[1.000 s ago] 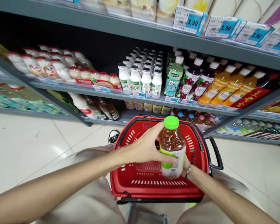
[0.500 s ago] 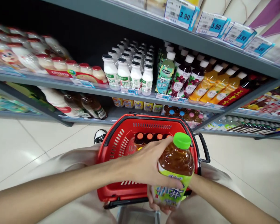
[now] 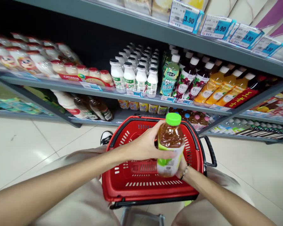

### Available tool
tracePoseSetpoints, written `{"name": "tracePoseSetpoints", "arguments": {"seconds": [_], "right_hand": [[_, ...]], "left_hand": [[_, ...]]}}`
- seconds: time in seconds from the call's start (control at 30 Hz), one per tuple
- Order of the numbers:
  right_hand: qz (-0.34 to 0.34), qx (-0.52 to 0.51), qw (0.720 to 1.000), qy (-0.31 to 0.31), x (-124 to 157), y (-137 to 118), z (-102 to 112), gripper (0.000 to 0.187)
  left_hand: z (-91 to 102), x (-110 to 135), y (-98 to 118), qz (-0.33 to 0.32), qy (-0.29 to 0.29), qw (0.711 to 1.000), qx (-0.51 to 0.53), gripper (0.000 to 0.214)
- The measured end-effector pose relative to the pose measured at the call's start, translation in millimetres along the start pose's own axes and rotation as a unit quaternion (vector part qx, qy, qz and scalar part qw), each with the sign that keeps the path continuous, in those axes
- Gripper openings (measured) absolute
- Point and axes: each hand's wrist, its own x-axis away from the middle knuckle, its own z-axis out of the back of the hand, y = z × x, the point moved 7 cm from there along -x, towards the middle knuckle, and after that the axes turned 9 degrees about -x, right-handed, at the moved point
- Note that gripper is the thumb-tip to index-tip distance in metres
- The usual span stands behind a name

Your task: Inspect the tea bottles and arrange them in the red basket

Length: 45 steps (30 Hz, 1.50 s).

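Green-capped and holding brown liquid, a plastic drink bottle (image 3: pixel 170 147) stands nearly upright between both hands, seen against the inside of the red shopping basket (image 3: pixel 153 192). Curled round the bottle's side, the left hand (image 3: pixel 146 142) grips it, thumb laid across the label; the right hand (image 3: pixel 182 168) is at the lower right side, its fingers hidden behind the bottle, so how far they close cannot be told. By the look of it, picking up is done and setting down is not: the bottle appears supported by the hands alone. Open room lies left of the bottle, inside the slotted basket walls, though the left forearm crosses it. Tight edges are the basket's far rim, close before the lower grey shelf (image 3: pixel 122 116), and the black handle (image 3: pixel 211 152) jutting out on the right; trousered legs flank both sides.
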Motion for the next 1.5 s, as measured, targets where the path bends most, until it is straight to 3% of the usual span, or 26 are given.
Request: {"name": "tracePoseSetpoints", "arguments": {"seconds": [0.13, 0.23, 0.33, 0.43, 0.57, 0.73, 0.93, 1.07, 1.23, 1.37, 1.5], "right_hand": [[0.029, -0.056, 0.995, 0.071, -2, -9, 10, 0.045], [0.057, -0.076, 0.988, 0.122, 6, -18, 21, 0.031], [0.097, -0.08, 0.978, 0.168, 16, -30, 28, 0.021], [0.123, -0.064, 0.977, 0.16, 21, -42, 24, 0.02], [0.099, -0.073, 0.978, 0.169, 21, -40, 21, 0.024], [0.063, -0.049, 0.988, 0.134, 18, -29, 18, 0.03], [0.054, -0.091, 0.982, 0.156, 16, -24, 23, 0.021], [0.055, -0.105, 0.978, 0.17, 15, -23, 26, 0.017], [0.041, -0.088, 0.983, 0.154, 17, -20, 26, 0.025], [0.009, -0.096, 0.986, 0.137, 20, -17, 17, 0.03], [0.026, -0.101, 0.99, 0.099, 22, -22, 3, 0.036]], "left_hand": [[4.3, 1, -12, 0.025, 0.016, 1.0, 0.001, 0.086], [10.2, 1, -14, 0.026, -0.009, 0.999, -0.017, 0.083], [18.3, 0, -7, -0.005, -0.05, 0.998, -0.039, 0.094], [24.6, 0, 3, -0.039, -0.095, 0.993, -0.061, 0.104], [28.0, 0, 14, -0.063, -0.138, 0.985, -0.085, 0.103], [26.6, 2, 17, -0.051, -0.166, 0.981, -0.089, 0.103], [22.3, 3, 16, -0.045, -0.183, 0.98, -0.069, 0.101], [22.0, 3, 14, -0.058, -0.178, 0.979, -0.086, 0.1], [26.4, 2, 5, -0.065, -0.14, 0.986, -0.067, 0.099], [35.1, -2, -8, -0.019, -0.094, 0.995, -0.014, 0.092], [48.3, -13, -20, 0.026, -0.032, 0.999, 0.02, 0.088]]}}
